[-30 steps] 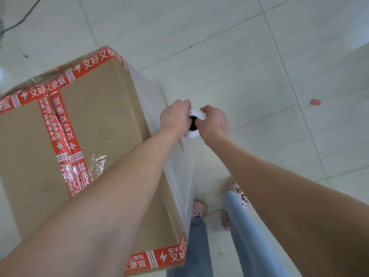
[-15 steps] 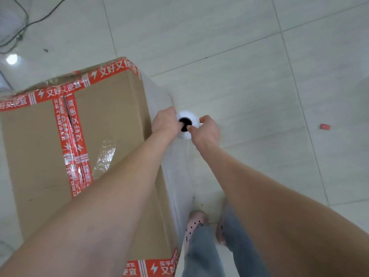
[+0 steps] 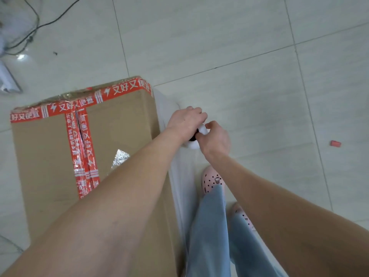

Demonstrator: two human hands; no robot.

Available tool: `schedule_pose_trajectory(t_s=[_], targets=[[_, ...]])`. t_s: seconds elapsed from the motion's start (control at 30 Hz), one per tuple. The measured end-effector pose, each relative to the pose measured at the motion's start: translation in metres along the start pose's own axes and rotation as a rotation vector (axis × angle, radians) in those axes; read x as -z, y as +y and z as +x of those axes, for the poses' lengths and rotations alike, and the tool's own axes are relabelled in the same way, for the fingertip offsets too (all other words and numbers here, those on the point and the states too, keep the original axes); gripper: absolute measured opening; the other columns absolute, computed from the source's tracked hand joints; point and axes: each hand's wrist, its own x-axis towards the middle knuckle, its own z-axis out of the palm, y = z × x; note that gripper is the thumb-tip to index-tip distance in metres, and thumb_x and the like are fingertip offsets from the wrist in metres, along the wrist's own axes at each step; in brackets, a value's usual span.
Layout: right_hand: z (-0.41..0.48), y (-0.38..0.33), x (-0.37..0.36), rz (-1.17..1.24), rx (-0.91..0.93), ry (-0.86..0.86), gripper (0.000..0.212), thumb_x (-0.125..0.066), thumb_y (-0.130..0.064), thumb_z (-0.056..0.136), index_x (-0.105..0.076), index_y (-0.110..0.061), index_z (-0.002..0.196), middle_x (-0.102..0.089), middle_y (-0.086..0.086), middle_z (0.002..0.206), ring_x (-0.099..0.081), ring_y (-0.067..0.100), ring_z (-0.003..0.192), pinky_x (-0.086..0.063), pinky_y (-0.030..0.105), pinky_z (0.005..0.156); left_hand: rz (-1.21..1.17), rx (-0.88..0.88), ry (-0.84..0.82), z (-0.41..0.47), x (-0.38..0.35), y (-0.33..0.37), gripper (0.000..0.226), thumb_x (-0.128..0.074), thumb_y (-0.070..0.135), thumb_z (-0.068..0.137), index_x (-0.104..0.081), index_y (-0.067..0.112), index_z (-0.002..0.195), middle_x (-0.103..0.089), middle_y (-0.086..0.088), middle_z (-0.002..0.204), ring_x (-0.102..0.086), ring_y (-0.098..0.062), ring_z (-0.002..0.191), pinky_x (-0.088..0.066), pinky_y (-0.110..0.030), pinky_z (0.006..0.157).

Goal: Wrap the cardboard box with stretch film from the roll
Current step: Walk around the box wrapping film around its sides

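roll (image 3: pixel 192 145) | beside cardboard box (image 3: pixel 50 156) | left hand (image 3: pixel 185 122) and right hand (image 3: pixel 215 138) fingers curled round its top

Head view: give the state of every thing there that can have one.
cardboard box: shut, sealed with red tape
stretch film roll: upright beside the box's right side, partly unrolled
stretch film: drawn out along the box's right side
left hand: grips the roll's top
right hand: grips the roll's top
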Motion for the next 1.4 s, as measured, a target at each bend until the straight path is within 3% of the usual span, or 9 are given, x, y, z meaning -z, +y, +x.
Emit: schedule_pose_trajectory(t_s=[0.23, 0.4, 0.57, 0.7, 0.87, 1.07, 1.17, 1.23, 1.4], targets=[[0.018, -0.026, 0.003, -0.025, 0.095, 0.076, 0.027, -0.059, -0.026, 0.084, -0.050, -0.021, 0.109, -0.061, 0.001, 0.098, -0.058, 0.026, 0.091, -0.038, 0.031, 0.066, -0.187, 0.328, 0.049, 0.009, 0.011, -0.027, 0.019, -0.054, 0.017, 0.080, -0.054, 0.012, 0.098, -0.060, -0.011, 0.098, -0.058, -0.034, 0.091, -0.037, -0.032, 0.063], [0.031, -0.035, 0.004, 0.212, -0.166, -0.028, 0.047, -0.065, -0.046, 0.078, -0.044, -0.017, 0.108, -0.050, -0.005, 0.083, -0.052, 0.020, 0.076, -0.031, 0.027, 0.051, -0.369, 0.577, 0.034, 0.021, 0.016, -0.037, 0.030, -0.060, 0.030, 0.081, -0.055, 0.010, 0.102, -0.062, -0.012, 0.104, -0.058, -0.032, 0.098, -0.037, -0.030, 0.064], [0.043, -0.042, 0.003, 0.227, -0.143, 0.012, 0.025, -0.062, -0.028, 0.079, -0.043, -0.017, 0.091, -0.049, -0.004, 0.076, -0.051, 0.017, 0.065, -0.034, 0.027, 0.050, -0.266, 0.321, 0.022, 0.034, 0.024, -0.036, 0.040, -0.059, 0.017, 0.082, -0.047, 0.016, 0.120, -0.055, -0.007, 0.112, -0.057, -0.029, 0.099, -0.039, -0.032, 0.066], [0.050, -0.047, 0.007, 0.194, -0.095, 0.040, 0.018, -0.059, -0.024, 0.078, -0.045, -0.020, 0.089, -0.051, -0.005, 0.072, -0.053, 0.018, 0.064, -0.034, 0.026, 0.049, -0.123, 0.182, -0.008, 0.049, 0.033, -0.039, 0.030, -0.053, 0.017, 0.084, -0.054, 0.020, 0.114, -0.054, -0.003, 0.108, -0.055, -0.025, 0.097, -0.034, -0.032, 0.066], [0.058, -0.064, 0.013, 0.047, -0.001, 0.061, 0.015, -0.057, -0.022, 0.079, -0.051, -0.024, 0.093, -0.057, -0.005, 0.078, -0.054, 0.019, 0.070, -0.037, 0.027, 0.057, -0.036, 0.232, -0.015, 0.058, 0.044, -0.053, 0.020, -0.055, 0.019, 0.082, -0.055, 0.016, 0.102, -0.058, -0.006, 0.102, -0.057, -0.028, 0.089, -0.035, -0.032, 0.063], [0.079, -0.097, 0.010, -0.018, 0.175, 0.098, 0.031, -0.058, -0.018, 0.085, -0.057, -0.026, 0.115, -0.063, -0.003, 0.100, -0.055, 0.021, 0.086, -0.039, 0.028, 0.067, -0.008, 0.432, -0.034, 0.066, 0.057, -0.077, 0.014, -0.056, 0.025, 0.082, -0.057, 0.019, 0.095, -0.061, -0.006, 0.096, -0.060, -0.028, 0.093, -0.035, -0.030, 0.065], [0.083, -0.104, 0.007, 0.088, -0.038, 0.014, 0.031, -0.062, -0.027, 0.081, -0.051, -0.022, 0.109, -0.057, -0.003, 0.094, -0.055, 0.021, 0.082, -0.043, 0.030, 0.066, 0.018, 0.423, -0.109, 0.069, 0.062, -0.082, 0.007, -0.056, 0.025, 0.082, -0.052, 0.022, 0.086, -0.062, -0.003, 0.097, -0.061, -0.025, 0.093, -0.035, -0.029, 0.065], [0.083, -0.106, 0.007, 0.225, -0.177, -0.055, 0.024, -0.064, -0.028, 0.077, -0.049, -0.019, 0.094, -0.061, 0.001, 0.097, -0.062, 0.025, 0.081, -0.051, 0.034, 0.068, -0.007, 0.376, -0.103, 0.069, 0.063, -0.082, 0.015, -0.054, 0.021, 0.084, -0.056, 0.018, 0.098, -0.062, -0.004, 0.103, -0.060, -0.027, 0.098, -0.035, -0.029, 0.066], [0.088, -0.110, 0.004, 0.228, -0.173, -0.060, 0.017, -0.063, -0.024, 0.078, -0.047, -0.021, 0.079, -0.060, -0.002, 0.083, -0.064, 0.026, 0.079, -0.057, 0.045, 0.076, -0.032, 0.104, -0.067, 0.077, 0.062, -0.080, 0.027, -0.047, 0.022, 0.090, -0.050, 0.015, 0.116, -0.053, -0.008, 0.115, -0.053, -0.028, 0.106, -0.034, -0.031, 0.069]])
